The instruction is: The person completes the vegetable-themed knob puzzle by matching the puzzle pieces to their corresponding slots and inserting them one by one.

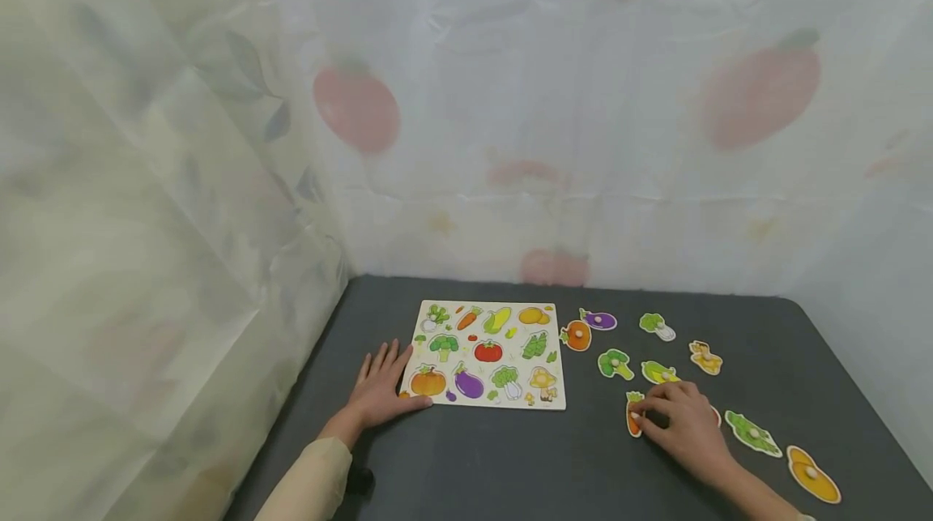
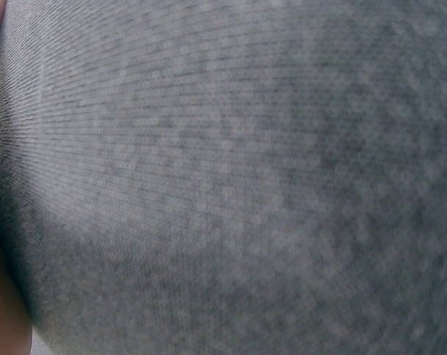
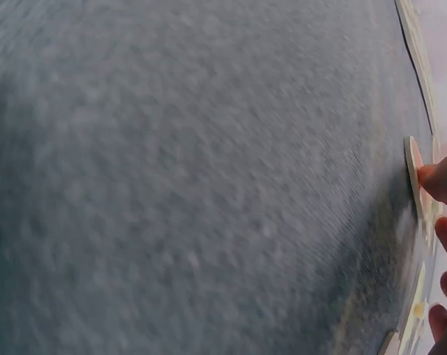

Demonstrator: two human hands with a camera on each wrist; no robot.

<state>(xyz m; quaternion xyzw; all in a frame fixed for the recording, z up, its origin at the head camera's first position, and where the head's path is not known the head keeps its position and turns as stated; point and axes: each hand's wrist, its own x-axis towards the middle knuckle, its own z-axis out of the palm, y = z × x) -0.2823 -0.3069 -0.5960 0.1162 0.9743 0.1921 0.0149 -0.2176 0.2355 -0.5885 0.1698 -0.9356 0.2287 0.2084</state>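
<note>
Puzzle board [image 1: 510, 404] on the table [image 1: 510, 456], lower middle of the frame.
Loose pieces [image 1: 611, 363] lie to its right, the pumpkin piece [image 1: 575, 339] just beside it.

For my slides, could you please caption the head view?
Left hand rests against the puzzle board; right hand pinches the carrot piece.

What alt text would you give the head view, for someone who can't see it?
A person's right hand pinches the carrot piece on a dark table, while the left hand rests at the near left corner of a board printed with vegetables. Other pieces lie scattered to the board's right.
</note>
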